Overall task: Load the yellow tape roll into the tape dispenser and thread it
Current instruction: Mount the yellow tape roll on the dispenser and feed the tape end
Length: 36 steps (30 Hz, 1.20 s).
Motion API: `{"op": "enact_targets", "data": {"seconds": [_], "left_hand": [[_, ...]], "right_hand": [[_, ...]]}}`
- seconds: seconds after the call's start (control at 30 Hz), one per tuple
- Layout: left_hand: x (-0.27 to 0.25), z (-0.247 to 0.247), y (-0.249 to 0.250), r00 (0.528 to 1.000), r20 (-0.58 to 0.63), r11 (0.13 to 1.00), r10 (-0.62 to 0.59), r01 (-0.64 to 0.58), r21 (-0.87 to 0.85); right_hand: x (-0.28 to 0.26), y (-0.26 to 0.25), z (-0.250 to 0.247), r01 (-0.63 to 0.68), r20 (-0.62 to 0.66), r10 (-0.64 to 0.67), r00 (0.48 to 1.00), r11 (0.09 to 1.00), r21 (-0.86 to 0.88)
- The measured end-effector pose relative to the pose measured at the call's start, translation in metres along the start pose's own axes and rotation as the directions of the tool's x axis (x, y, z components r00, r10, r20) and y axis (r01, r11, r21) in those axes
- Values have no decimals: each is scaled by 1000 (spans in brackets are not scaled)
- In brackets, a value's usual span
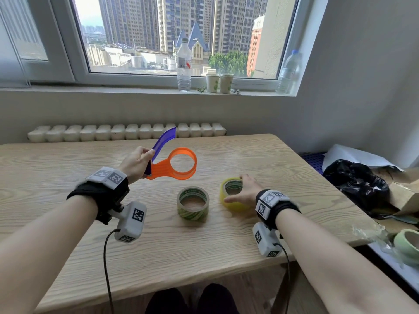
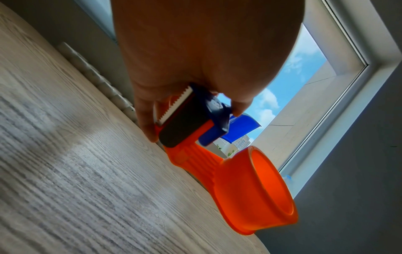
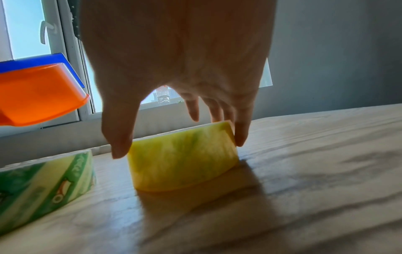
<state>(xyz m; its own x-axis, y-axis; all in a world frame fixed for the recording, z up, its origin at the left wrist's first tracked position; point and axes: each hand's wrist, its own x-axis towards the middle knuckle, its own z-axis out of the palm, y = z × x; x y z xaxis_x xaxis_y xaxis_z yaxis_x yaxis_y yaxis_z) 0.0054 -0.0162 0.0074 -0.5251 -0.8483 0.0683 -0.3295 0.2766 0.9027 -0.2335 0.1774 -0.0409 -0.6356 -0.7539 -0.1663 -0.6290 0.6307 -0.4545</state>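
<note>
While the head view gives the whole layout, only the wrist views give the grip detail. Left hand [image 1: 136,163] holds the tape dispenser [image 1: 174,166] above the wooden table [image 1: 204,257], fingers curled round its cutter end, orange ring pointing toward 3 o'clock, blue flap [image 1: 164,139] rising toward 1 o'clock. Left wrist view adds what the head view hides: a serrated blade [image 2: 174,104] and a dark pad [image 2: 185,120] at the gripped end, thumb and fingers pinching either side.

Right hand [image 1: 246,191] is spread over the yellow tape roll [image 1: 231,196], which lies flat on the table at 3 o'clock from the green roll [image 1: 192,203], just beside it but apart. Right wrist view shows the thumb [image 3: 118,134] down at the roll's left wall and the fingers [image 3: 241,132] at its far right edge; whether they press the roll, I cannot tell. Roll's base sits on the wood.

Counts: tape rolls on the table, two; a pale green roll [image 1: 408,245] off the table edge at 4 o'clock, one. Dispenser, one. On the sill at 12 o'clock: bottles [image 1: 184,64], two; paper cups [image 1: 213,82], two. Black bag [image 1: 356,184] at 3 o'clock, one.
</note>
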Motion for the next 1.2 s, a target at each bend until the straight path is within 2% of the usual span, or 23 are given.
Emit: {"op": "enact_targets", "data": {"seconds": [0.17, 0.3, 0.43, 0.63, 0.87, 1.2], "left_hand": [[-2, -4, 2, 1000, 14, 999, 11, -12, 47], [-5, -8, 6, 1000, -6, 995, 13, -12, 97], [-8, -10, 10, 999, -6, 988, 32, -31, 149], [-10, -10, 22, 993, -14, 978, 119, -114, 176], [-11, -12, 28, 985, -11, 969, 174, -169, 182], [-15, -11, 22, 977, 39, 965, 212, -215, 148]], "right_hand": [[-2, -7, -12, 78, -154, -56, 987, 986, 147], [-6, -34, -38, 217, -260, -135, 956, 923, 318], [-16, -67, -50, 365, -306, -260, 916, 855, 368], [-33, -105, -46, 536, -347, -440, 828, 803, 262], [-41, -120, -33, 618, -380, -534, 755, 774, 140], [-32, -124, -10, 645, -337, -591, 733, 761, 71]]}}
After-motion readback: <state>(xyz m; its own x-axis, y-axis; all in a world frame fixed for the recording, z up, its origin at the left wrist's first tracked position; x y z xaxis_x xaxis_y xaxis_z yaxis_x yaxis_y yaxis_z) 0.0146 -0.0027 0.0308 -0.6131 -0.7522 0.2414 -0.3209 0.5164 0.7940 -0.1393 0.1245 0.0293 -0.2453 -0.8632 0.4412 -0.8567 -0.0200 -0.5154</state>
